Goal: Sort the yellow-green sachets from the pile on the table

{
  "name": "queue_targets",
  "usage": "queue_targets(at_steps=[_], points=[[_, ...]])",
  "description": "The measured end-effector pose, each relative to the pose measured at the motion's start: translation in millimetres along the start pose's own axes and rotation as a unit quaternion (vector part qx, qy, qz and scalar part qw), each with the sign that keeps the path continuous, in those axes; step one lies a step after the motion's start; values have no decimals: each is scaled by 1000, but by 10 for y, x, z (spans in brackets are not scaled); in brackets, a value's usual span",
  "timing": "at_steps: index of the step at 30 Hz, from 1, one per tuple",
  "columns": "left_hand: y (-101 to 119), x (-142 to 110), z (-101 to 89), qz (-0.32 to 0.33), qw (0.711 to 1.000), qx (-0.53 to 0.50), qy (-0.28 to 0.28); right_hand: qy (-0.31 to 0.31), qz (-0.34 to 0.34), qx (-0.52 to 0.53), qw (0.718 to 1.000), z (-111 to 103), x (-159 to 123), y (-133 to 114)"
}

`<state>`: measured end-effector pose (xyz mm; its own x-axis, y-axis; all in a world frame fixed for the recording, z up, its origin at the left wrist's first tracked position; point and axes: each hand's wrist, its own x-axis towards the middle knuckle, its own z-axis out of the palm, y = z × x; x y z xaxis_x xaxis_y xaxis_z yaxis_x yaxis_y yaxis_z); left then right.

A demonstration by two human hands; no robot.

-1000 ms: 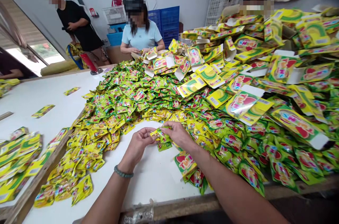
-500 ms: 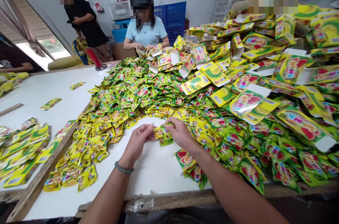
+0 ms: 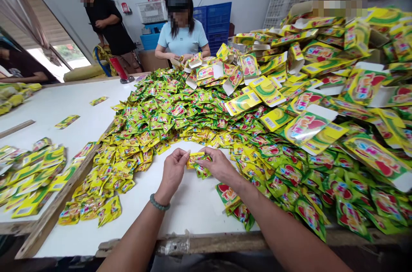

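Yellow sachet (image 3: pixel 193 158) over the worktop (image 3: pixel 180 216), left hand (image 3: pixel 172 170) and right hand (image 3: pixel 221 166) each in a narrow grip on an end, green sachet (image 3: pixel 202 172) just below; looks light, pliable, slick, probably best pinched by its flat edges.

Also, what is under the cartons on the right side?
Green packets show under the nearest cartons. Farther back, the cartons cover what is below, so I cannot tell.
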<state>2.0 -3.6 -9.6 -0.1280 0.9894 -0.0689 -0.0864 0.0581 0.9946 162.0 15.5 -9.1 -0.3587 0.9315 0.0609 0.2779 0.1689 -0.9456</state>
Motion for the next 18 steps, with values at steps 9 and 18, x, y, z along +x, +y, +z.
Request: queue_targets(at_steps=[9,18], points=[[-21,-5,-27,-163,966,-185,-77,-7,-48,-52,997,-17,-17,3],[26,-38,13,-71,992,-16,-101,8,7,-78,997,-47,7,85]])
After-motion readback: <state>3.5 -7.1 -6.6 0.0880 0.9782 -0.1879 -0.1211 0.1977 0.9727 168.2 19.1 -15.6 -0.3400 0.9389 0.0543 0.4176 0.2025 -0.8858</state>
